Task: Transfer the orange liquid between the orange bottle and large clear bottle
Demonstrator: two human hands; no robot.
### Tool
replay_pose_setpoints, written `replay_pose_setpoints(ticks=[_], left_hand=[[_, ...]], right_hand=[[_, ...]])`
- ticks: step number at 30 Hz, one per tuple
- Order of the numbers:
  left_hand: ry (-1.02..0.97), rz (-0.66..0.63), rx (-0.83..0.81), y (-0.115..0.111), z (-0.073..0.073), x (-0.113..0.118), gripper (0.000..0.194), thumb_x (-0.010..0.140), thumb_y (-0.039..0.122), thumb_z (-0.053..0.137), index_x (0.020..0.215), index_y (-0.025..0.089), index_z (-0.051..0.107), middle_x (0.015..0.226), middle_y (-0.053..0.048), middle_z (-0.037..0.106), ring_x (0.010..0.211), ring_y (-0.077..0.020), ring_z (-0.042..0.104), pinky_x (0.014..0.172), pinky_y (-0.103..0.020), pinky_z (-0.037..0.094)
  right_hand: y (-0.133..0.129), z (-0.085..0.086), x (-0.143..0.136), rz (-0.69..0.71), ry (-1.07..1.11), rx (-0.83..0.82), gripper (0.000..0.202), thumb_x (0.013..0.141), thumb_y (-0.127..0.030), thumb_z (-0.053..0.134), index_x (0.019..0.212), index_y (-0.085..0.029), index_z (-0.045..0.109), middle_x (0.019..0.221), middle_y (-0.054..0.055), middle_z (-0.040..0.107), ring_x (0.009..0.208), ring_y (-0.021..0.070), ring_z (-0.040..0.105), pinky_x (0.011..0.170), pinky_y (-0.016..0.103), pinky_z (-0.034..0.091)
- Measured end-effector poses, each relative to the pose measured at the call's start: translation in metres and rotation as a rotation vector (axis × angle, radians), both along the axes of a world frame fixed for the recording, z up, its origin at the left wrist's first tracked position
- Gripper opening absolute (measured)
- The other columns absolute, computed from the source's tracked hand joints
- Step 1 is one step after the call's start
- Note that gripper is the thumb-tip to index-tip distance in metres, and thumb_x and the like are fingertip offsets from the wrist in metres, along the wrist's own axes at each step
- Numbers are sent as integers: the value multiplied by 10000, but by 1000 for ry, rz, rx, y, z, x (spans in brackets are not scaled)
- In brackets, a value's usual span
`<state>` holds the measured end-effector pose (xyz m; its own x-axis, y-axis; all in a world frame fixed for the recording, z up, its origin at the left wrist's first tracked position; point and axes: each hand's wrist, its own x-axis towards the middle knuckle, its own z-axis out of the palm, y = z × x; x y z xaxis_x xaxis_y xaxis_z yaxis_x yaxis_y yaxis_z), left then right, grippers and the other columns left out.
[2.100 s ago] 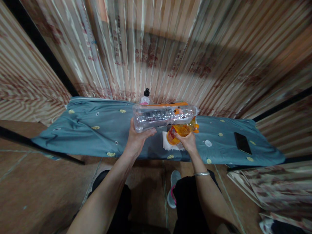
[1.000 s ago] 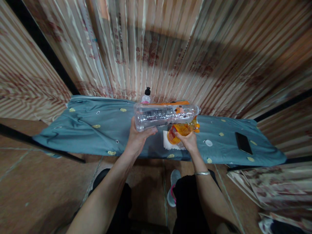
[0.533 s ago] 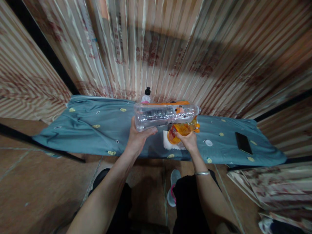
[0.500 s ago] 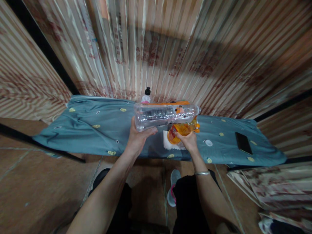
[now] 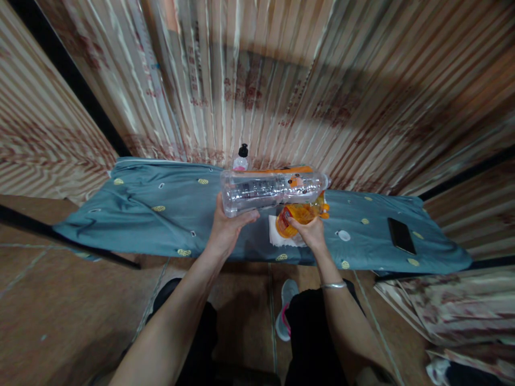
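My left hand [image 5: 227, 225] grips the base end of a large clear plastic bottle [image 5: 257, 192] with an orange label. That bottle lies nearly level, its neck pointing right. My right hand [image 5: 311, 231] is closed around a smaller bottle of orange liquid [image 5: 286, 224], tilted with its orange top to the right. The clear bottle's neck end overlaps the orange bottle from above; I cannot tell whether they touch. Below the orange bottle a white paper napkin [image 5: 277, 236] rests on the blue-green cloth [image 5: 148, 228].
Behind the clear bottle stands a small bottle with a black cap [image 5: 243, 151]. A dark phone [image 5: 401, 236] and a white disc-like lid or print [image 5: 344, 235] are at the right of the cloth. Striped curtains [image 5: 257, 80] hang behind, and black metal poles [image 5: 76, 80] flank the surface.
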<state>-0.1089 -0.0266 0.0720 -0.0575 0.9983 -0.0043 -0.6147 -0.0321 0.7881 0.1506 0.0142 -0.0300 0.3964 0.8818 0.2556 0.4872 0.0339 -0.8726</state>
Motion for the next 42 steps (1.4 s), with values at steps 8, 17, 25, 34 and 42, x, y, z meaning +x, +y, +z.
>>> replay_pose_setpoints(ticks=[8,17,25,34,42], left_hand=[[12,1,23,0,0,-1,734,479,181,965,1094,248,571,785,47,751,631,-157,693,681,-325,564],[24,-12,9,0,2,-1,763,473,182,969,1123,246,573,763,51,747,640,-167,704,709,-341,572],[17,-7,8,-1,3,-1,757,470,185,971,1110,245,571,769,54,742,632,-154,694,694,-323,566],[10,-4,14,0,1,-1,777,479,173,972,1145,239,578,784,41,747,637,-167,706,703,-338,570],[5,-2,7,-1,3,-1,767,469,172,967,1114,242,559,794,47,758,626,-149,702,684,-313,573]], right_hand=[[1,-3,0,17,15,0,585,579,-561,878,1029,-236,696,1097,121,825,1043,359,791,998,542,623],[1,-1,1,18,11,-11,603,576,-553,885,1046,-233,686,1110,123,821,1057,361,788,1004,537,620],[0,0,0,8,14,-18,604,575,-545,888,1050,-232,682,1128,124,822,1070,357,787,1024,543,615],[-1,3,-1,-2,-9,-24,560,571,-534,889,1003,-241,685,1094,122,825,1080,368,780,1025,541,611],[-2,5,-2,0,-7,-19,590,568,-574,880,1005,-228,687,1125,145,816,1112,384,767,1056,568,587]])
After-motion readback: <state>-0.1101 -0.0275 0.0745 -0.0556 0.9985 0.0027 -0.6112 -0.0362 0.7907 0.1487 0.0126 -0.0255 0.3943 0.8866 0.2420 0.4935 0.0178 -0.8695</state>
